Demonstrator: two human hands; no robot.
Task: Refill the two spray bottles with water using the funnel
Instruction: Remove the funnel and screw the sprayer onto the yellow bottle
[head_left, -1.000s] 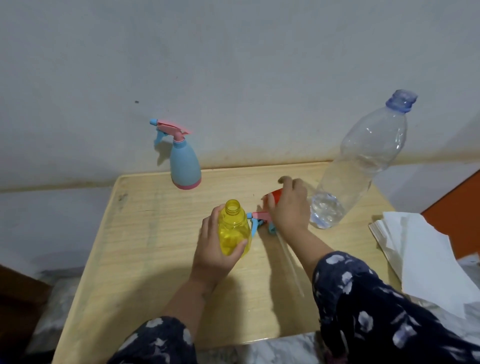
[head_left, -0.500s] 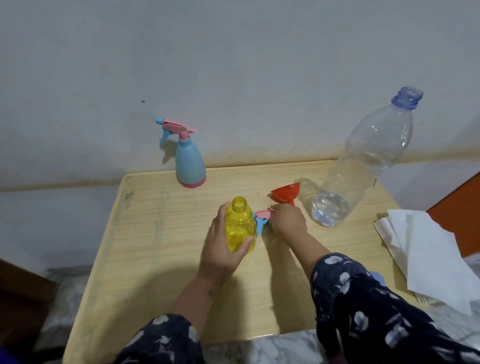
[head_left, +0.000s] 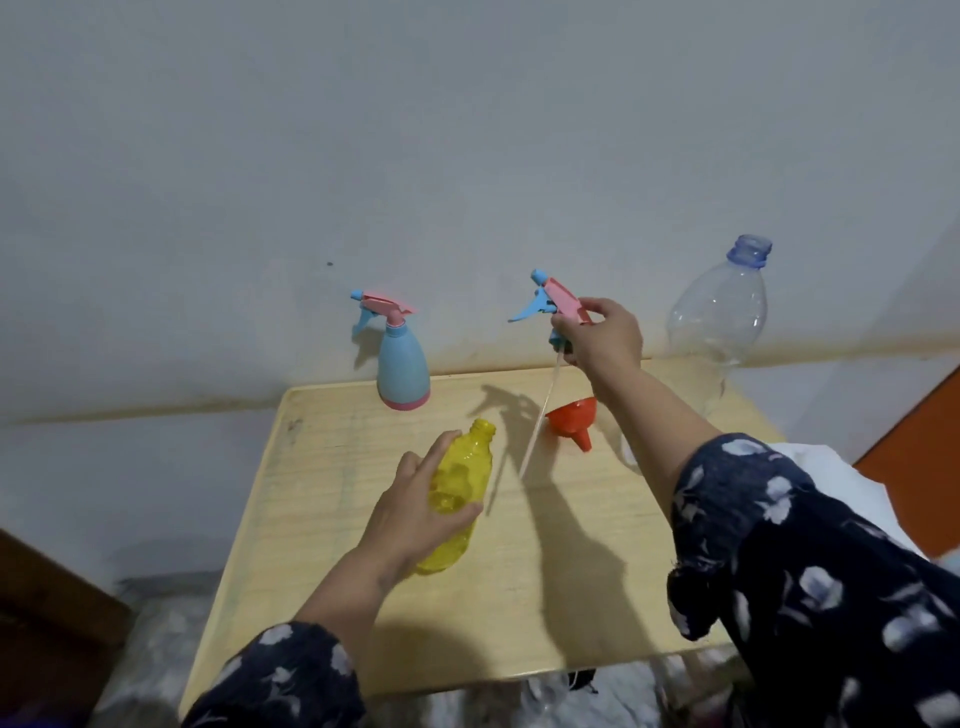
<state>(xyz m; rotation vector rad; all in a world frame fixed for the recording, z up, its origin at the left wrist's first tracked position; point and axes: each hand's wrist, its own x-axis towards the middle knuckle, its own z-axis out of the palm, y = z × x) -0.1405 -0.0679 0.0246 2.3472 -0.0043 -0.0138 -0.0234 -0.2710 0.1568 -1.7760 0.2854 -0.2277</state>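
Her right hand has lifted the spray head off the counter, grip pinching it, tube dangling; left hand still wraps the open yellow bottle, funnel lying beside, ready

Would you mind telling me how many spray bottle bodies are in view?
2. The blue spray bottle stands at the table's far edge with its trigger head on; the yellow spray bottle, its neck open, is held by the left hand. None appears hidden.
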